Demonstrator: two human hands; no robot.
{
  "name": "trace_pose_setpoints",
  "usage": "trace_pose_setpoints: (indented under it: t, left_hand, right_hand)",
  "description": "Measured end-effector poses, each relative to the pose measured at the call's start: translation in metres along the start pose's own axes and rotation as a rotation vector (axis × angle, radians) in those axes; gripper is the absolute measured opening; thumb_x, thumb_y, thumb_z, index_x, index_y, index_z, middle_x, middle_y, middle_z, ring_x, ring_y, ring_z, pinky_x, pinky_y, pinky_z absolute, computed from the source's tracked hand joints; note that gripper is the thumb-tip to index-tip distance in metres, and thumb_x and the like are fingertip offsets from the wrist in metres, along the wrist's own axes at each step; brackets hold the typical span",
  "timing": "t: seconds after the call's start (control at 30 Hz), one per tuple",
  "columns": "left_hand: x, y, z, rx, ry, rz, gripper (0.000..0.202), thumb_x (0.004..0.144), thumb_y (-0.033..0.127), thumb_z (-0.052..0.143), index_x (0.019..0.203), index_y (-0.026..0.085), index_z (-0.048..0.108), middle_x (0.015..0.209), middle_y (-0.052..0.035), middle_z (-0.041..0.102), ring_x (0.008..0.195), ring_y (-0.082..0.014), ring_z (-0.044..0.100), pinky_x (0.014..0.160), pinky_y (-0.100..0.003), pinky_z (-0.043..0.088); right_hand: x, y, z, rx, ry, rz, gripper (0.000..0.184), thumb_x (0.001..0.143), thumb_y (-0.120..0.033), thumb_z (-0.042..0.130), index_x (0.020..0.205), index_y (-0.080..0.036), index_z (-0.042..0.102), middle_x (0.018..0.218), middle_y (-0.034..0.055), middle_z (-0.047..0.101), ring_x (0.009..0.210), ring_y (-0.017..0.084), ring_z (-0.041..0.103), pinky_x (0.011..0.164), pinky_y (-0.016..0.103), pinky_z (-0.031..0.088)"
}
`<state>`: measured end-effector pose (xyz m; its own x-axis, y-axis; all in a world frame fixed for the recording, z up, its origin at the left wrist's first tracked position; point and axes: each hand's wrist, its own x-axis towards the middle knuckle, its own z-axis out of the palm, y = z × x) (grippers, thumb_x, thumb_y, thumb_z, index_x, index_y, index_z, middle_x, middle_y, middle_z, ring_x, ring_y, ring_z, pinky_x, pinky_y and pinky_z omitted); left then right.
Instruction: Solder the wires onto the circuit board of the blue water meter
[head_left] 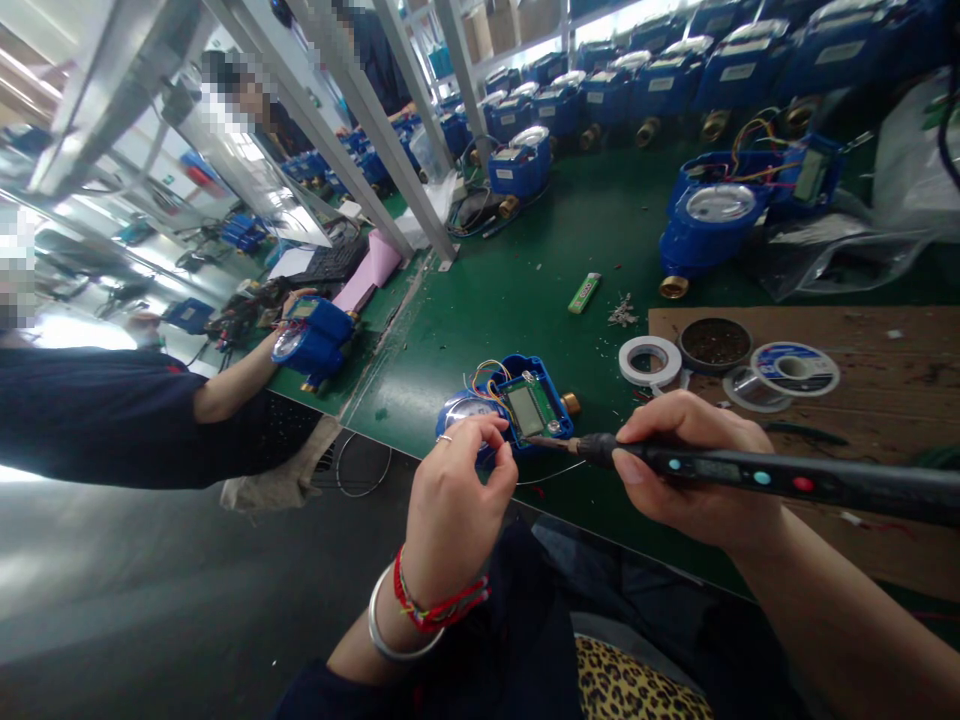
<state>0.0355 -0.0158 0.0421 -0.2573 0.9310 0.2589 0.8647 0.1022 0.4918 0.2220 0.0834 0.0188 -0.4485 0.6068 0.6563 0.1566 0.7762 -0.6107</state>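
A blue water meter (551,385) with an open lid, a green circuit board and coloured wires lies at the near edge of the green table (525,290). My right hand (694,465) is wrapped round a black soldering iron (757,475), whose tip touches the board's lower edge. My left hand (461,490) pinches a thin solder wire (551,475) beside the meter's left side, close to the iron's tip.
A brown board (885,400) on the right carries a tape roll (649,360), a tin (715,343) and a solder spool (795,368). A green lighter (583,292) lies mid-table. Several blue meters (709,215) line the back. A co-worker's arm (232,385) holds another meter (311,340) at left.
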Motion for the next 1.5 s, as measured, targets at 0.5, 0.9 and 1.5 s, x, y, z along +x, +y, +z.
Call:
trace_pose_setpoints:
  t: [0.5, 0.9, 1.5]
  left_hand:
    - [-0.0002, -0.0016, 0.0028, -0.022, 0.024, -0.010, 0.007, 0.086, 0.015, 0.055, 0.080, 0.020, 0.056, 0.103, -0.0048, 0.069, 0.099, -0.0189, 0.065, 0.090, -0.035, 0.050]
    - [-0.0023, -0.0021, 0.0008, -0.042, 0.016, 0.007, 0.007, 0.086, 0.015, 0.055, 0.080, 0.019, 0.055, 0.105, -0.0057, 0.068, 0.101, -0.0194, 0.064, 0.091, -0.037, 0.050]
    - [-0.0034, -0.0020, 0.0054, 0.005, 0.029, 0.035, 0.006, 0.086, 0.014, 0.056, 0.082, 0.019, 0.055, 0.106, -0.0057, 0.067, 0.101, -0.0192, 0.063, 0.090, -0.038, 0.051]
  right_hand:
    - [-0.0003, -0.0025, 0.0003, -0.013, 0.041, 0.030, 0.008, 0.075, -0.021, 0.061, 0.078, -0.022, 0.053, 0.059, -0.0047, 0.058, 0.044, 0.008, 0.051, 0.042, 0.020, 0.040]
    - [-0.0002, -0.0003, 0.0003, 0.018, 0.054, 0.056, 0.011, 0.075, -0.019, 0.063, 0.077, -0.022, 0.052, 0.061, -0.0052, 0.055, 0.046, 0.006, 0.049, 0.044, 0.020, 0.039]
    - [-0.0004, 0.0018, 0.0021, 0.013, 0.025, 0.052, 0.010, 0.076, -0.018, 0.062, 0.077, -0.021, 0.052, 0.062, -0.0058, 0.054, 0.047, 0.005, 0.048, 0.045, 0.018, 0.039]
